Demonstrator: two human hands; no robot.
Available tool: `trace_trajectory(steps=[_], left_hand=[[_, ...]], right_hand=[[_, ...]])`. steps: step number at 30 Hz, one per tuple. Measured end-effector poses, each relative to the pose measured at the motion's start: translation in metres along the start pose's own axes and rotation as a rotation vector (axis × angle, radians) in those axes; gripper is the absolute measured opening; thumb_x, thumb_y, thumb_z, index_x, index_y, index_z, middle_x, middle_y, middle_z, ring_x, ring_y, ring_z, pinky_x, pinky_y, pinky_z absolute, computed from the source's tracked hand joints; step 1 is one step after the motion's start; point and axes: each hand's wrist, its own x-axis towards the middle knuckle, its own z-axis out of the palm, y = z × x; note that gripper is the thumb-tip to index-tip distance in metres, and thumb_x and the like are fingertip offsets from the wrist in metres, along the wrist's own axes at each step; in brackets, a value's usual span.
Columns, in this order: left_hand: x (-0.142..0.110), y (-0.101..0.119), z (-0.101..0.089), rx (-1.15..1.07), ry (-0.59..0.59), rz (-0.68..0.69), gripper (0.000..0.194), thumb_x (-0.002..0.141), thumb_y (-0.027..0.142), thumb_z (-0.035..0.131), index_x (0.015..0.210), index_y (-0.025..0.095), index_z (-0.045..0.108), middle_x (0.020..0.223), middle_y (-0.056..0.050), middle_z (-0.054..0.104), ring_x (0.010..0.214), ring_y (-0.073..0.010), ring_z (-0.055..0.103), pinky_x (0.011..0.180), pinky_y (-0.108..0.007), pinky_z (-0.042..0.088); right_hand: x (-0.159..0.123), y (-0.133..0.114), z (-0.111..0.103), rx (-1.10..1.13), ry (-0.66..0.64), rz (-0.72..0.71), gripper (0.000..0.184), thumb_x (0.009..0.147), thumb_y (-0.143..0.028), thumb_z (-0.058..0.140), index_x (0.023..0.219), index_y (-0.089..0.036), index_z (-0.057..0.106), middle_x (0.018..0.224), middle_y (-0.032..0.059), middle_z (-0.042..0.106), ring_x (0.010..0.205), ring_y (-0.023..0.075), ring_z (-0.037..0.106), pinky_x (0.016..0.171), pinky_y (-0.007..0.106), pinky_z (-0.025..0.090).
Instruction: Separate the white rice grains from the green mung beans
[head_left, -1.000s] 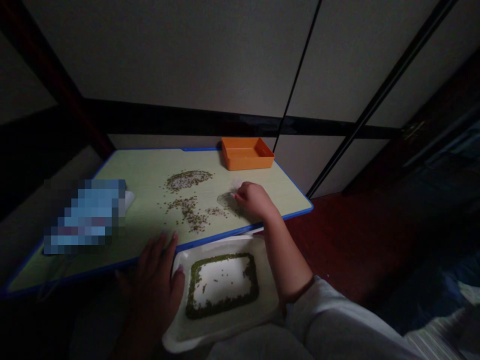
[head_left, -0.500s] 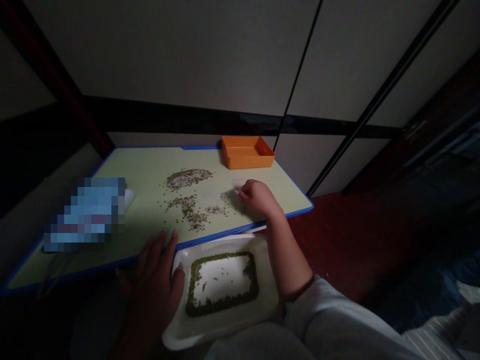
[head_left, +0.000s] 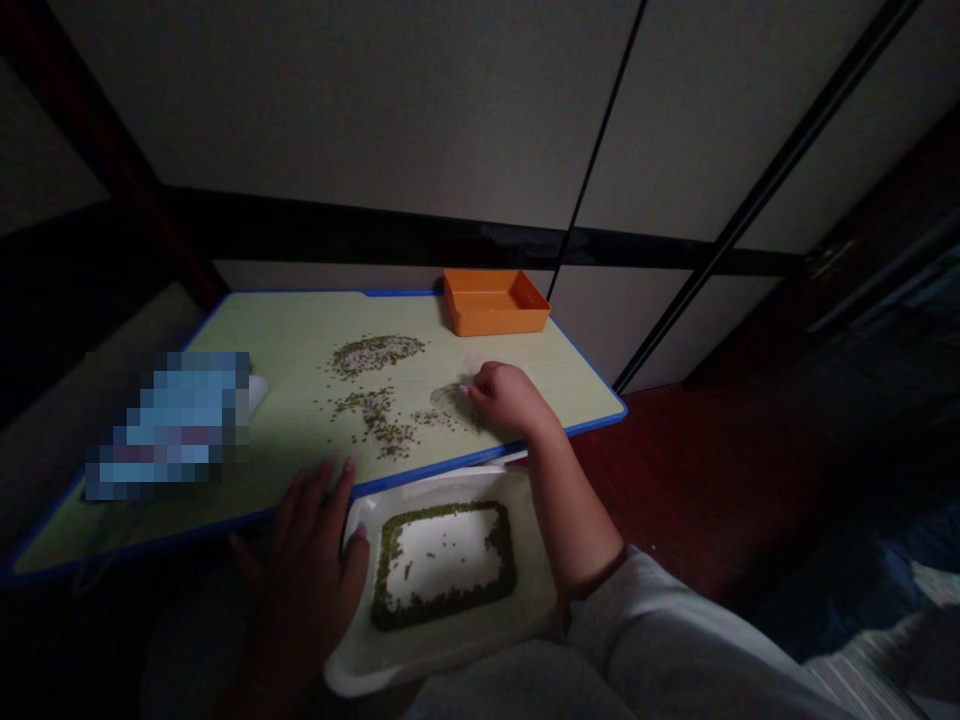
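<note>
My right hand (head_left: 506, 398) rests on the pale green table (head_left: 292, 340), fingers curled and pinched on a small clear piece (head_left: 450, 397) beside scattered green beans (head_left: 379, 420). A second bean pile (head_left: 375, 353) lies farther back. My left hand (head_left: 311, 560) grips the left rim of a white tray (head_left: 442, 655), held below the table's near edge. Green beans line the tray's inner border.
An orange box (head_left: 493, 303) stands at the table's far right corner. A blurred blue-white item (head_left: 169, 425) lies at the left. The table has a blue edge (head_left: 592, 425); dark red floor (head_left: 675, 480) lies to the right.
My right hand shifted slightly right and back, then returned left toward the beans. The tray and left hand hardly moved.
</note>
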Motion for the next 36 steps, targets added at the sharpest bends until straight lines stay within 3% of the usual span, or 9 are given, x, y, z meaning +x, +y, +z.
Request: trace_trajectory(steps=[7,15,24,31,36], left_hand=[[0.000,-0.002,0.001,0.001,-0.001,0.008,0.061,0.095,0.033,0.031,0.156,0.029,0.026,0.165,-0.012,0.034,0.155,-0.0336,0.024,0.117,-0.081,0.010],[0.000,0.000,-0.001,-0.017,-0.001,0.000,0.058,0.097,0.037,0.026,0.152,0.024,0.036,0.164,-0.014,0.034,0.155,-0.0336,0.022,0.118,-0.081,0.010],[0.000,0.001,-0.001,-0.014,-0.006,0.002,0.059,0.095,0.034,0.030,0.154,0.026,0.030,0.165,-0.014,0.034,0.156,-0.0317,0.021,0.120,-0.078,0.007],[0.000,0.002,-0.002,-0.016,-0.008,0.000,0.058,0.096,0.036,0.025,0.152,0.023,0.035,0.164,-0.015,0.034,0.156,-0.0331,0.022,0.118,-0.080,0.009],[0.000,0.000,-0.001,-0.013,0.003,0.008,0.057,0.097,0.037,0.025,0.152,0.024,0.035,0.164,-0.014,0.034,0.156,-0.0301,0.022,0.119,-0.078,0.008]], right_hand=[[0.000,0.003,-0.001,0.103,0.049,0.028,0.028,0.098,-0.027,0.056,0.083,-0.012,0.075,0.088,0.0084,0.071,0.072,0.0139,0.052,0.066,0.026,0.032],[0.001,-0.003,0.003,0.097,0.010,-0.029,0.032,0.098,-0.030,0.057,0.076,-0.013,0.074,0.084,0.0075,0.070,0.069,0.0130,0.050,0.064,0.026,0.030],[0.001,-0.001,0.000,0.028,0.014,0.075,0.031,0.098,-0.031,0.055,0.083,-0.013,0.076,0.086,0.0099,0.074,0.069,0.0148,0.055,0.062,0.028,0.029],[-0.001,0.007,-0.002,-0.002,-0.022,0.110,0.032,0.097,-0.032,0.057,0.083,-0.013,0.078,0.084,0.0117,0.076,0.069,0.0160,0.058,0.063,0.029,0.030],[-0.002,0.014,-0.001,0.118,0.002,0.107,0.031,0.097,-0.030,0.057,0.081,-0.012,0.077,0.086,0.0097,0.074,0.072,0.0143,0.057,0.067,0.026,0.035]])
